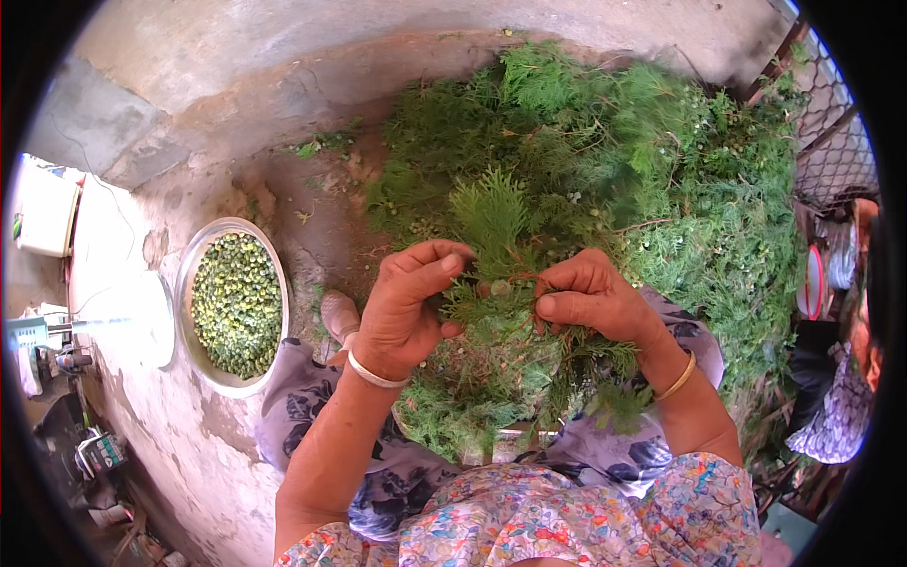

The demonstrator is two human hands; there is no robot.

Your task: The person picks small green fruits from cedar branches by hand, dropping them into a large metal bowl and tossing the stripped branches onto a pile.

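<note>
My right hand (595, 294) pinches the woody stem of a leafy arborvitae-like conifer sprig (496, 220) between thumb and fingers. More foliage droops below that hand. At the sprig's left side is my left hand (414, 305), its fingers curled and partly behind the foliage; whether they grip anything is hidden. A pale round cone (500, 287) shows among the greenery between the hands. To the left, a metal basin (285, 298) holds many small green and yellowish cones (237, 305). Beyond my hands lies a large heap of cut conifer branches (567, 135).
A plastered wall (397, 53) runs behind the heap. Wire mesh (836, 149) stands at the far right, with a red-rimmed round object (815, 283) below it. Left of the basin are a pale fan-like object (134, 322) and assorted items. My shoe (339, 312) rests near the basin.
</note>
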